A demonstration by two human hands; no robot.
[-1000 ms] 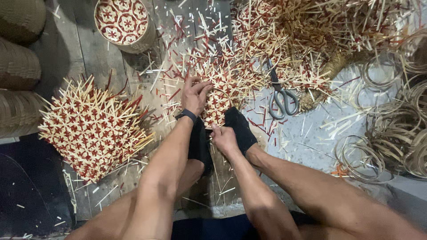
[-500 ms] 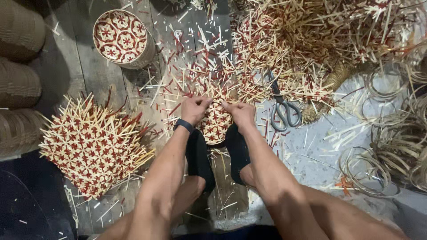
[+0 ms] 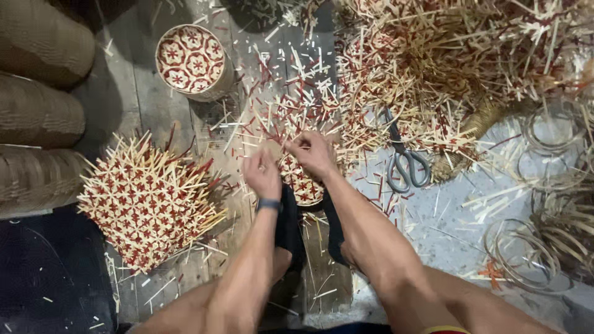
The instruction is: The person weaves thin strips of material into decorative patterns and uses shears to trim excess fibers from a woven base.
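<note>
A single head-worn camera looks steeply down from above the person's forearms. It faces forward over the floor (image 3: 154,117), fairly close, with the scissors (image 3: 405,162) in its right half.

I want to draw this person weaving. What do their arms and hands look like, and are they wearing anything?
Both arms are bare, with no sleeves and no gloves. The left hand has a dark band around its wrist, like a watch or bracelet. The right hand wears nothing at the wrist, and no rings show on the fingers. Both forearms look lean.
</note>
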